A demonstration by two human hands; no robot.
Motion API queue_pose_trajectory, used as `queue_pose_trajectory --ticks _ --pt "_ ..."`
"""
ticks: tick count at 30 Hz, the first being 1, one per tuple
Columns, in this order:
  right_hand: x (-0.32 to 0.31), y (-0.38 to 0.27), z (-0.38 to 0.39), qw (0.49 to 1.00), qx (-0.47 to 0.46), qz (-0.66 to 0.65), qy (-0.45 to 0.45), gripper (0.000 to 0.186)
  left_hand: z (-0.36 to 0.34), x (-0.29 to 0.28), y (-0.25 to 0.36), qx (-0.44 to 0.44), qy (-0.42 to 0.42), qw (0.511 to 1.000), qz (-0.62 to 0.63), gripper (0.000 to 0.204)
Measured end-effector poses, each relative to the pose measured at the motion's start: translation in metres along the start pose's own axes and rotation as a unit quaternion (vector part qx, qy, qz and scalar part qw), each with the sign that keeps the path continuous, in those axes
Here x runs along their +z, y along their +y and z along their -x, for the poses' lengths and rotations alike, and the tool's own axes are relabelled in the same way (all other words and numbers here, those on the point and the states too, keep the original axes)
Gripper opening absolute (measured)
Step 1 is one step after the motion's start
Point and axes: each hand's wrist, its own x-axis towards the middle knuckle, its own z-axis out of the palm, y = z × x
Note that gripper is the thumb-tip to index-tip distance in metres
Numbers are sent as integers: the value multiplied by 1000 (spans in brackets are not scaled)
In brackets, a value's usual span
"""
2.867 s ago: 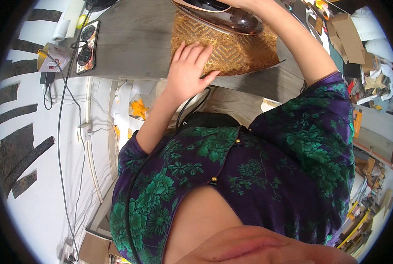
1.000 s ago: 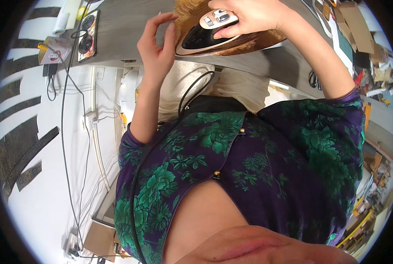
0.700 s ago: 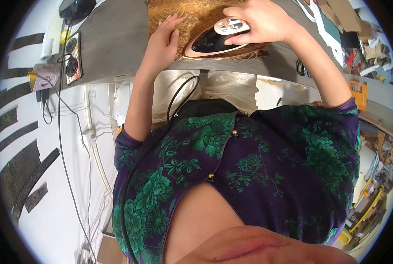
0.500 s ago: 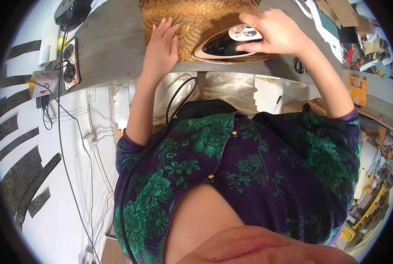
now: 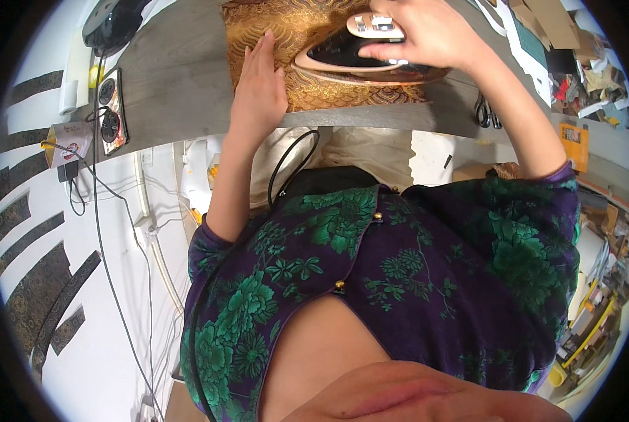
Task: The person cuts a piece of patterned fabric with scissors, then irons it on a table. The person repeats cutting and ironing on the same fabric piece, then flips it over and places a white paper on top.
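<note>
A gold patterned fabric lies on the grey table, its near edge just short of the table's front. My right hand is closed round the handle of a clothes iron, black with a rose-gold rim, its tip pointing left. The iron rests on the fabric; its soleplate is hidden. Flat at the fabric's left part is my left hand, fingers stretched out and pointing away from me, a short gap from the iron's tip. It holds nothing.
On the table's left stands a power strip with black round sockets, near a dark rounded device. Scissors with dark handles lie at the right front under my forearm. A green cutting mat and cardboard are at the far right.
The iron and my right hand have moved away from me and slightly left over the fabric. More of the fabric's near edge shows. My left hand stays flat, fingers now closer together.
</note>
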Motion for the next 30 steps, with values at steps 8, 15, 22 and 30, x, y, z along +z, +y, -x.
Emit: queue_pose_trajectory --ticks 8,15,22,30 --pt "-1 44 -43 999 -15 38 29 61 -1 -4 11 17 -6 1000 -21 86" --pt "4 80 -72 996 41 81 26 72 -2 -7 19 41 -25 994 -97 95" --pt "6 104 -88 999 5 30 45 71 0 -4 17 40 -13 991 -127 99" --pt "18 126 -63 993 -7 60 97 71 -1 -2 12 16 -42 986 -158 107"
